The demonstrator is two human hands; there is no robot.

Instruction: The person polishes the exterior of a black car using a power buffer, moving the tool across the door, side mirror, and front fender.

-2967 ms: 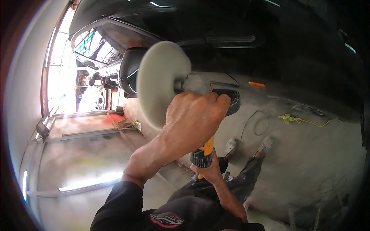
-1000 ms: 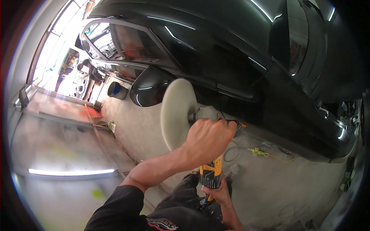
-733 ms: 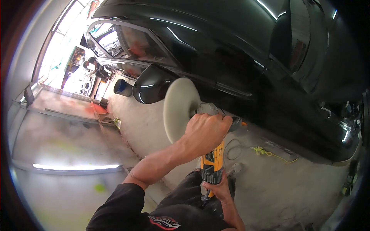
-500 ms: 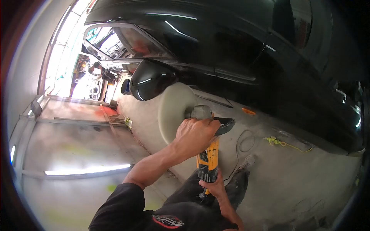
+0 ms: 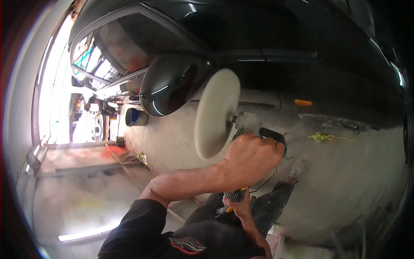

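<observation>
I hold a yellow and black polisher whose round white pad [image 5: 215,114] stands on edge, close to the black car's side mirror [image 5: 170,84]. My left hand [image 5: 252,157] is wrapped over the polisher's front handle, just behind the pad. My right hand [image 5: 237,206] grips the polisher's rear body [image 5: 236,196] lower down, near my lap. The black car door [image 5: 302,56] fills the top of the view, right above the tool.
A grey concrete floor [image 5: 345,172] runs under the car, with a yellow-green cord [image 5: 327,137] and a thin black cable lying on it. A dark blue drum [image 5: 137,117] stands further back. A bright opening [image 5: 56,99] is at the left. My shoe [image 5: 296,167] is below the polisher.
The polisher and both hands have moved to the right and the pad has risen beside the side mirror. The view has swung closer to the car, so the mirror looks larger.
</observation>
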